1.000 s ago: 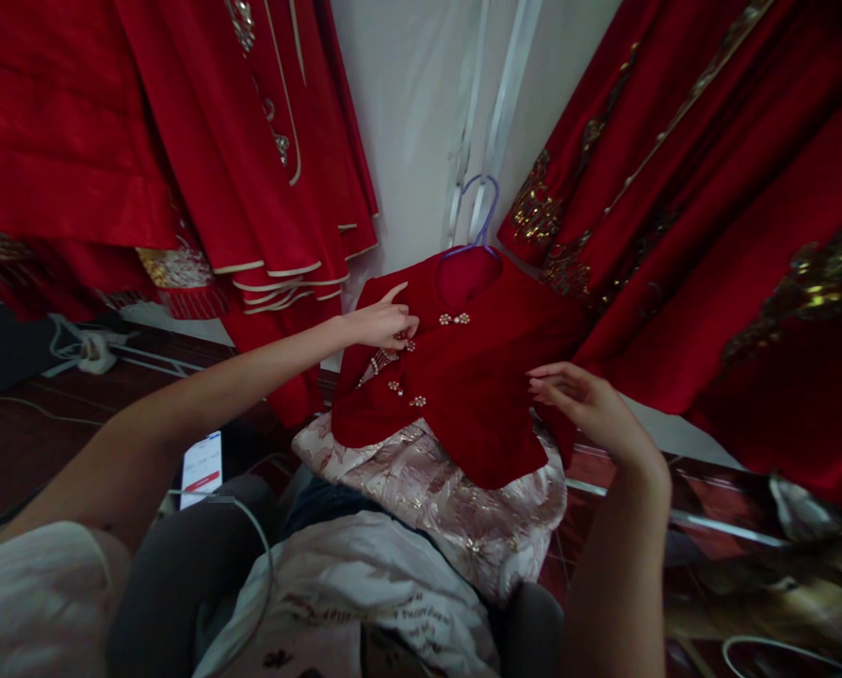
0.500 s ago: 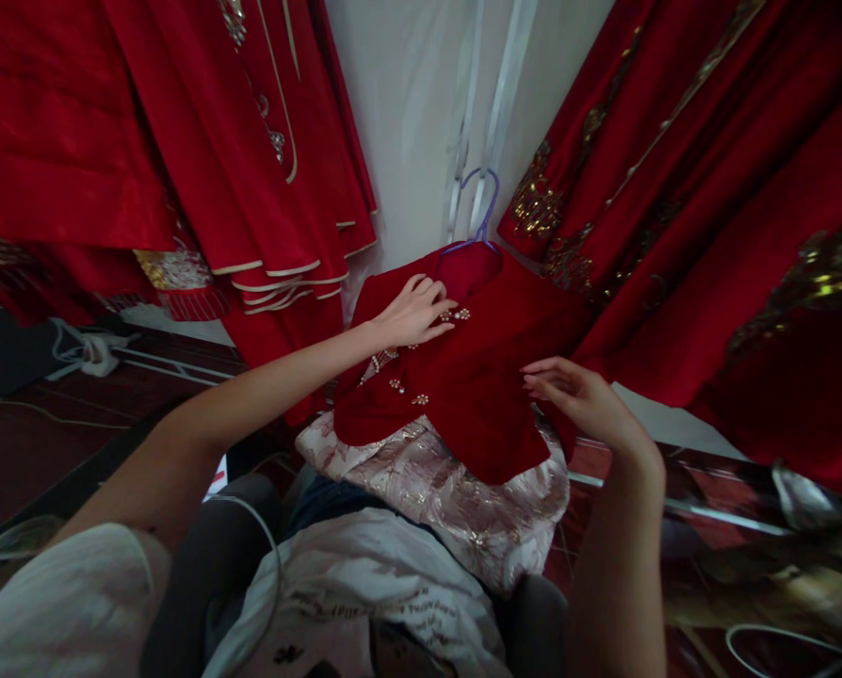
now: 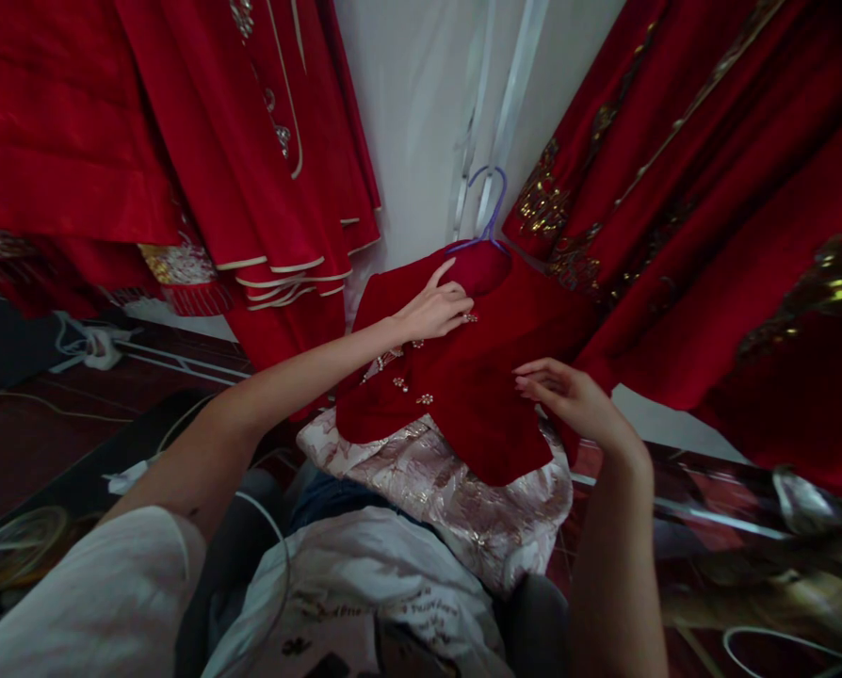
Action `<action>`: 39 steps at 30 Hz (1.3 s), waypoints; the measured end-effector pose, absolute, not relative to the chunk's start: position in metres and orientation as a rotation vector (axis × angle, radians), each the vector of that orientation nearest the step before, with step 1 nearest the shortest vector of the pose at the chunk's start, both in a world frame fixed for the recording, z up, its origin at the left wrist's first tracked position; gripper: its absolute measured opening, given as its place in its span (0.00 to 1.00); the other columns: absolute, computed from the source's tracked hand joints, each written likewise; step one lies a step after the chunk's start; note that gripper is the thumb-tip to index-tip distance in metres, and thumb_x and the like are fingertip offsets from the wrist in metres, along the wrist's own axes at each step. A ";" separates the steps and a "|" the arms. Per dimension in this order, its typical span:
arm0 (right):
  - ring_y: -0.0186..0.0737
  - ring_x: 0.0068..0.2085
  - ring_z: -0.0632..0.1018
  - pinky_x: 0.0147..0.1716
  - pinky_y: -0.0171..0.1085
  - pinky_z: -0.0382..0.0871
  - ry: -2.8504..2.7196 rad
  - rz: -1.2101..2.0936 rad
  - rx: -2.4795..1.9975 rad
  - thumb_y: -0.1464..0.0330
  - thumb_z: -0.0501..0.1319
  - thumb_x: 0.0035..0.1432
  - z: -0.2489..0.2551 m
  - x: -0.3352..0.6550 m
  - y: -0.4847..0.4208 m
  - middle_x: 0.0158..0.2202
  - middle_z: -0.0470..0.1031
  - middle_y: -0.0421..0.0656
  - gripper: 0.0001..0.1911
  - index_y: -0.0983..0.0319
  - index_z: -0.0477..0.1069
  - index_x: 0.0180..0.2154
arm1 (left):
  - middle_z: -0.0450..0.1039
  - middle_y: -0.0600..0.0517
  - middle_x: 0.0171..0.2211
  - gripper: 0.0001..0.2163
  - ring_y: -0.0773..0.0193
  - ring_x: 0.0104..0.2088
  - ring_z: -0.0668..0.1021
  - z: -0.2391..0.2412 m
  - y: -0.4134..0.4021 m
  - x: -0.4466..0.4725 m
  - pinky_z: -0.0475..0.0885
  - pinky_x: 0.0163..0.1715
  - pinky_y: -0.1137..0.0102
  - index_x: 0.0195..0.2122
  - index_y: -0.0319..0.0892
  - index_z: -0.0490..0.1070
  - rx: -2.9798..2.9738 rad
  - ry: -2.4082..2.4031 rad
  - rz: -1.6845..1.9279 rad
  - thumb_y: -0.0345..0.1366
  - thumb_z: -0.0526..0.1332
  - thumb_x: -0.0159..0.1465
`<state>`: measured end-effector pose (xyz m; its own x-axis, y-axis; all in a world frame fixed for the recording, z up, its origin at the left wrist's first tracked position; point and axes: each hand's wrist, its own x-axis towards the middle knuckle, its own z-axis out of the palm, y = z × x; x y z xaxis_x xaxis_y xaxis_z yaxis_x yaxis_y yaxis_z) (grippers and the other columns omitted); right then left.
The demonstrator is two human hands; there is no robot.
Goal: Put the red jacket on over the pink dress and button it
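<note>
A red velvet jacket (image 3: pixel 463 405) with flower-shaped jewelled clasps (image 3: pixel 425 399) lies spread across my lap, its neck end on a purple hanger (image 3: pixel 493 212). At the front edge by the neckline, my left hand (image 3: pixel 439 309) pinches the jacket beside a clasp (image 3: pixel 470 318), its little finger raised. Over the other front panel my right hand (image 3: pixel 558 391) hovers, thumb and forefinger tips close together. Whatever they hold, if anything, is too small to make out. Under the jacket shows a pale pink brocade cloth (image 3: pixel 484 527).
Red garments with light piping (image 3: pixel 280 217) hang at the left, and red garments with gold sequins (image 3: pixel 544 202) at the right. Metal rack poles (image 3: pixel 516 66) stand before a pale wall. A dark surface (image 3: pixel 60 490) with cables is on my left; a blurred bag-like item (image 3: pixel 809 504) lies right.
My left hand has shifted slightly right, its thumb and fingers closing by the upper clasp and its little finger lifting. My right hand has moved a little left. The view has tilted slightly.
</note>
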<state>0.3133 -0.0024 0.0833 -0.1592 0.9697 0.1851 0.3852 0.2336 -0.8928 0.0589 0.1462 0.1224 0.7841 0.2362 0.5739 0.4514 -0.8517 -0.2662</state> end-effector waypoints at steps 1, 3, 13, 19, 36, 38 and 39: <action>0.42 0.39 0.80 0.43 0.43 0.76 -1.674 0.877 -1.274 0.54 0.66 0.52 0.082 0.309 0.000 0.36 0.79 0.46 0.19 0.60 0.73 0.40 | 0.74 0.54 0.30 0.11 0.63 0.38 0.76 0.123 0.149 0.057 0.45 0.66 0.48 0.40 0.44 0.75 -2.582 -0.479 -0.728 0.36 0.52 0.68; 0.43 0.38 0.79 0.45 0.45 0.75 -1.586 0.769 -1.283 0.54 0.66 0.51 0.080 0.296 0.009 0.36 0.79 0.47 0.19 0.60 0.74 0.38 | 0.73 0.55 0.26 0.14 0.65 0.32 0.75 0.123 0.151 0.052 0.47 0.66 0.50 0.43 0.46 0.75 -2.575 -0.466 -0.707 0.35 0.49 0.70; 0.49 0.69 0.54 0.65 0.53 0.54 -1.439 0.706 -1.095 0.44 0.53 0.58 0.090 0.169 0.075 0.69 0.48 0.53 0.44 0.59 0.45 0.66 | 0.55 0.36 0.63 0.28 0.42 0.64 0.59 0.101 0.123 0.033 0.41 0.63 0.38 0.65 0.41 0.52 -2.211 -1.284 -1.165 0.30 0.52 0.62; 0.64 0.68 0.50 0.62 0.63 0.43 -1.336 0.041 -1.480 0.44 0.54 0.57 0.084 0.211 0.086 0.66 0.48 0.67 0.50 0.70 0.43 0.67 | 0.59 0.32 0.61 0.29 0.41 0.59 0.67 0.117 0.156 -0.018 0.61 0.58 0.46 0.62 0.36 0.58 -2.134 -1.624 -1.290 0.29 0.57 0.57; 0.50 0.36 0.75 0.39 0.46 0.63 -1.476 0.036 -2.100 0.35 0.40 0.56 0.166 0.351 0.071 0.28 0.73 0.56 0.44 0.65 0.76 0.25 | 0.75 0.45 0.23 0.18 0.53 0.27 0.78 0.130 0.189 -0.084 0.74 0.32 0.59 0.25 0.41 0.74 -2.804 -2.631 -1.651 0.51 0.56 0.58; 0.43 0.29 0.73 0.35 0.44 0.61 -1.539 0.281 -2.079 0.35 0.37 0.56 0.169 0.364 0.071 0.22 0.72 0.53 0.45 0.64 0.75 0.23 | 0.77 0.43 0.26 0.24 0.51 0.30 0.79 0.128 0.182 -0.092 0.74 0.34 0.59 0.29 0.41 0.76 -2.995 -2.622 -1.493 0.59 0.55 0.58; 0.41 0.27 0.72 0.33 0.42 0.60 -1.546 0.390 -2.022 0.36 0.38 0.57 0.167 0.369 0.070 0.22 0.72 0.52 0.44 0.64 0.75 0.24 | 0.78 0.42 0.28 0.27 0.51 0.32 0.79 0.128 0.180 -0.094 0.74 0.35 0.58 0.31 0.41 0.76 -3.052 -2.575 -1.435 0.63 0.53 0.57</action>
<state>0.3694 0.0704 0.1668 0.2931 0.9505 0.1031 0.7879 -0.1791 -0.5891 -0.0943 0.1796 0.1281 0.2991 0.9355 -0.1882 0.3323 0.0827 0.9395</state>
